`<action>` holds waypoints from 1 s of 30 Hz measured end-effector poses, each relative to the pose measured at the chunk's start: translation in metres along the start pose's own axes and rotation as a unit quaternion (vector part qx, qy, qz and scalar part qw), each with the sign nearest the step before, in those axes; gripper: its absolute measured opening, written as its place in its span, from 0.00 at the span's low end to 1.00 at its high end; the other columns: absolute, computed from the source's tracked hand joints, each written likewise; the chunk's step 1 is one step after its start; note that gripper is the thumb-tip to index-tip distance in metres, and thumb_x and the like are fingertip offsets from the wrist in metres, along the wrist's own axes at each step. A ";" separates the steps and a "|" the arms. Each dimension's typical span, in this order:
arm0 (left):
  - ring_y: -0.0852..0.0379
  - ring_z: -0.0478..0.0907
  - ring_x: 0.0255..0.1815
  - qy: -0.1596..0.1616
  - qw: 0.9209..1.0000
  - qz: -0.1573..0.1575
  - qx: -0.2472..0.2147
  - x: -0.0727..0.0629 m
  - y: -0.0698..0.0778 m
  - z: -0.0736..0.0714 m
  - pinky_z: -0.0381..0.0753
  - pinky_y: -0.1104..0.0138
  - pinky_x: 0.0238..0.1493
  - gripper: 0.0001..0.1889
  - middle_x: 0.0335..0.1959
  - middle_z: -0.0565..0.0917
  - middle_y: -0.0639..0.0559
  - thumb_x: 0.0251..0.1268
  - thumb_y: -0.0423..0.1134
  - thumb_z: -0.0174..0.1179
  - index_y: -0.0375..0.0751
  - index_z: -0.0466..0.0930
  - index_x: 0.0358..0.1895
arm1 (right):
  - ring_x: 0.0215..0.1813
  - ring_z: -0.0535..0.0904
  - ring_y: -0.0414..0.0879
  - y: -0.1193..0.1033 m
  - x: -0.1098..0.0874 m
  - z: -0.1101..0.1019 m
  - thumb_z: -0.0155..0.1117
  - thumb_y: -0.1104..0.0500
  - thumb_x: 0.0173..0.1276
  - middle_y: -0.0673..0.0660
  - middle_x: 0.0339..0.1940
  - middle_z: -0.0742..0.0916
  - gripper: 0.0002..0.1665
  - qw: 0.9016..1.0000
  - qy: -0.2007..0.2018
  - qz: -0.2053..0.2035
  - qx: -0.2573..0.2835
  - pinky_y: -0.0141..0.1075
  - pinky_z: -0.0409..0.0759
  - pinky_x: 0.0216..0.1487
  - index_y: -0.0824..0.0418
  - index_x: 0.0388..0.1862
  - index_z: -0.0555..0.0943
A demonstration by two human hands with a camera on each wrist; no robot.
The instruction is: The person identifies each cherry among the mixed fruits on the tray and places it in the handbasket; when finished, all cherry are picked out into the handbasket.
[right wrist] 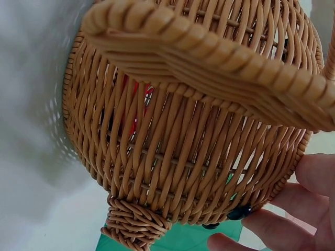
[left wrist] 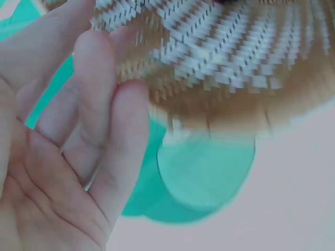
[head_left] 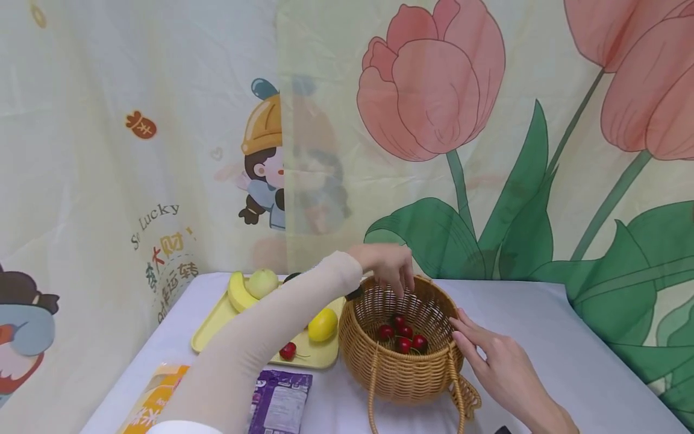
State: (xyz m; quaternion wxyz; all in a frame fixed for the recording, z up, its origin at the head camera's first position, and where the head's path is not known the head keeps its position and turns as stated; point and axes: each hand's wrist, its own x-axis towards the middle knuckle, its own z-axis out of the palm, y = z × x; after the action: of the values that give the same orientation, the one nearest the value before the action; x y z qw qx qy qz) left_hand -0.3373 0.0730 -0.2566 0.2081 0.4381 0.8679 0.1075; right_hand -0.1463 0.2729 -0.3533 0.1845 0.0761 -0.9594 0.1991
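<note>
A round wicker basket [head_left: 401, 380] stands on the table with several dark red cherries [head_left: 403, 345] inside. Over its far left rim, my left hand [head_left: 387, 265] hangs into the opening with fingers pointing down and nothing seen between them. In the left wrist view, the loosely bent fingers of that left hand [left wrist: 78, 130] lie close to the blurred wicker; whether they touch it I cannot tell. My right hand [head_left: 501, 355] rests its extended fingers against the basket's right rim. From the right wrist, the fingertips of this right hand [right wrist: 293, 214] show beside the woven wall.
Left of the basket, a pale yellow tray [head_left: 325, 360] bears a banana [head_left: 240, 293], a pale green round fruit [head_left: 262, 283], a lemon [head_left: 322, 325] and a cherry [head_left: 288, 351]. My left sleeve partly covers it. An orange packet [head_left: 154, 401] and a purple packet [head_left: 282, 401] lie nearer.
</note>
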 end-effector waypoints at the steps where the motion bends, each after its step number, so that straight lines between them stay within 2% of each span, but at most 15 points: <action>1: 0.58 0.79 0.21 0.005 1.000 0.004 -0.002 -0.005 -0.003 -0.006 0.81 0.68 0.26 0.14 0.46 0.92 0.51 0.63 0.37 0.72 0.47 0.91 0.52 | 0.63 0.83 0.64 0.000 0.000 0.000 0.56 0.47 0.81 0.61 0.70 0.80 0.25 1.000 -0.001 0.001 0.000 0.61 0.82 0.56 0.58 0.68 0.81; 5: 0.60 0.73 0.16 0.024 1.000 0.003 -0.021 -0.028 -0.019 -0.023 0.75 0.72 0.22 0.15 0.48 0.92 0.46 0.63 0.35 0.72 0.42 0.89 0.54 | 0.63 0.83 0.64 0.000 0.000 0.000 0.57 0.48 0.80 0.61 0.70 0.80 0.24 1.000 0.001 -0.001 -0.001 0.61 0.82 0.56 0.58 0.68 0.80; 8: 0.60 0.73 0.15 0.036 0.998 -0.010 -0.040 -0.048 -0.037 -0.028 0.74 0.73 0.22 0.16 0.49 0.91 0.43 0.64 0.34 0.71 0.40 0.88 0.55 | 0.62 0.83 0.64 0.000 0.000 0.001 0.58 0.48 0.80 0.62 0.70 0.80 0.24 1.000 0.002 -0.005 0.002 0.61 0.83 0.56 0.58 0.68 0.81; 13: 0.62 0.84 0.28 0.059 0.996 -0.032 -0.066 -0.087 -0.072 -0.020 0.81 0.70 0.28 0.16 0.49 0.91 0.44 0.64 0.34 0.71 0.40 0.88 0.55 | 0.63 0.83 0.64 0.000 0.001 0.001 0.58 0.47 0.80 0.61 0.70 0.80 0.25 1.000 -0.005 0.004 0.000 0.61 0.82 0.57 0.57 0.68 0.81; 15: 0.61 0.88 0.36 0.069 0.994 -0.046 -0.073 -0.103 -0.085 -0.013 0.86 0.67 0.33 0.16 0.49 0.91 0.46 0.64 0.35 0.71 0.41 0.89 0.55 | 0.63 0.83 0.64 0.000 0.000 0.001 0.58 0.47 0.80 0.61 0.70 0.80 0.25 1.000 -0.010 0.009 -0.003 0.61 0.82 0.57 0.57 0.68 0.81; 18: 0.56 0.90 0.39 0.087 0.991 -0.061 -0.078 -0.127 -0.103 0.001 0.89 0.61 0.38 0.15 0.49 0.92 0.47 0.62 0.36 0.73 0.42 0.90 0.52 | 0.63 0.83 0.65 0.001 -0.001 0.001 0.58 0.47 0.79 0.61 0.71 0.80 0.25 1.000 -0.010 0.009 -0.005 0.61 0.82 0.57 0.57 0.68 0.81; 20: 0.55 0.89 0.35 0.090 0.991 -0.055 -0.076 -0.143 -0.113 0.012 0.89 0.60 0.36 0.14 0.48 0.92 0.46 0.61 0.36 0.73 0.41 0.90 0.51 | 0.63 0.83 0.64 0.001 -0.002 0.001 0.58 0.47 0.79 0.61 0.70 0.80 0.25 1.000 -0.006 0.006 -0.004 0.61 0.82 0.57 0.57 0.67 0.81; 21: 0.55 0.87 0.30 0.093 0.991 -0.050 -0.077 -0.150 -0.118 0.019 0.88 0.62 0.33 0.14 0.47 0.92 0.45 0.61 0.35 0.73 0.40 0.91 0.50 | 0.63 0.83 0.64 0.002 -0.002 0.001 0.58 0.47 0.79 0.60 0.70 0.80 0.25 1.000 -0.004 0.005 -0.003 0.61 0.82 0.56 0.57 0.67 0.81; 23: 0.58 0.85 0.27 0.090 0.992 -0.034 -0.080 -0.163 -0.126 0.033 0.85 0.65 0.27 0.15 0.47 0.92 0.43 0.60 0.34 0.73 0.37 0.90 0.51 | 0.63 0.83 0.64 0.002 -0.002 0.001 0.58 0.47 0.79 0.61 0.70 0.80 0.25 1.000 -0.002 0.004 -0.002 0.61 0.82 0.56 0.57 0.67 0.81; 24: 0.56 0.85 0.25 0.089 0.993 -0.028 -0.078 -0.169 -0.128 0.040 0.83 0.68 0.25 0.15 0.47 0.91 0.42 0.60 0.33 0.73 0.36 0.90 0.50 | 0.63 0.83 0.64 0.002 -0.002 0.001 0.58 0.47 0.79 0.61 0.70 0.80 0.25 1.000 -0.001 0.003 -0.002 0.61 0.82 0.56 0.57 0.67 0.81; 26: 0.59 0.82 0.21 0.084 0.993 -0.034 -0.076 -0.177 -0.130 0.056 0.79 0.71 0.23 0.15 0.46 0.92 0.42 0.59 0.33 0.74 0.36 0.90 0.51 | 0.63 0.83 0.64 0.002 -0.002 0.001 0.57 0.46 0.80 0.61 0.70 0.80 0.25 1.000 -0.001 0.002 -0.002 0.61 0.82 0.56 0.57 0.67 0.81; 30: 0.53 0.81 0.17 0.083 0.994 -0.059 -0.047 -0.187 -0.129 0.084 0.80 0.71 0.23 0.17 0.47 0.92 0.46 0.56 0.35 0.76 0.40 0.90 0.51 | 0.62 0.83 0.64 0.001 -0.001 0.001 0.57 0.46 0.80 0.61 0.70 0.81 0.25 1.000 -0.001 -0.001 -0.002 0.61 0.83 0.55 0.58 0.67 0.81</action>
State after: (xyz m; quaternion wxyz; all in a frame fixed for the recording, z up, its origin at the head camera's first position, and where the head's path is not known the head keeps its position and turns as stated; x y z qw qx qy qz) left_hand -0.2927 -0.1540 -0.3294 0.1618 0.3656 0.9003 0.1718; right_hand -0.1456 0.2734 -0.3554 0.1836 0.0767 -0.9600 0.1970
